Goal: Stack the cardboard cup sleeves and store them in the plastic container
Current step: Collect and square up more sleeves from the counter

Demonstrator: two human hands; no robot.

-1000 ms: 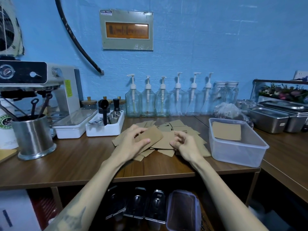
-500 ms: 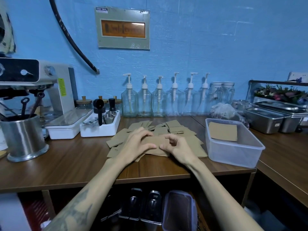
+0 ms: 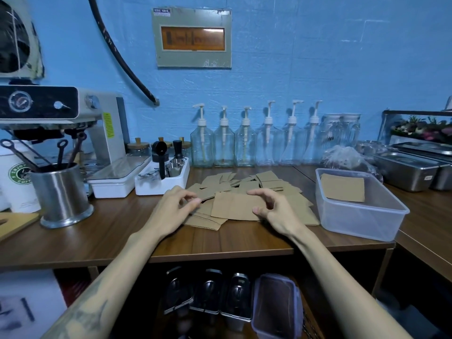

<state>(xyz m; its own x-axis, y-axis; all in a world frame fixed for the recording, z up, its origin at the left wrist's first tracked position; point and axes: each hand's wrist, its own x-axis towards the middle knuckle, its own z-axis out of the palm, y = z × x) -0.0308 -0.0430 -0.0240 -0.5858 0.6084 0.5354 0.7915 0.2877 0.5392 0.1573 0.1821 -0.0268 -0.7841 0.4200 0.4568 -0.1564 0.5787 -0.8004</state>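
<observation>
Loose heap of flat cardboard sleeves [image 3: 247, 192] spread on the wooden surface [image 3: 110, 231], between a white tray [image 3: 161, 185] of coffee tools to the left and a clear plastic container [image 3: 362, 216] to the right. One larger sleeve [image 3: 236, 206] lying on top at the near edge of the heap, roughly square to the viewer. A small stack of sleeves [image 3: 342, 187] already inside the container, leaning toward its far wall.

Left hand [image 3: 171, 209] at the near left edge of the heap, thumb and fingers loosely curled, nothing plainly held; contact with the cardboard not clear from this view. Right hand [image 3: 274, 211] poised over the right end of the top sleeve, fingers arched and spread, thumb [image 3: 259, 211] at or near its near edge; no firm pinch visible.

Judged handling: thin, light, stiff in the plane but easily bent or creased; smooth faces likely to slide on one another, so a pile likely to fan out when lifted. Best taken by the two short ends, one in each hand, squared against the surface, then pinched across the thickness for the carry to the container.

Row of pump bottles [image 3: 244, 148] against the wall, well apart from the work.
</observation>
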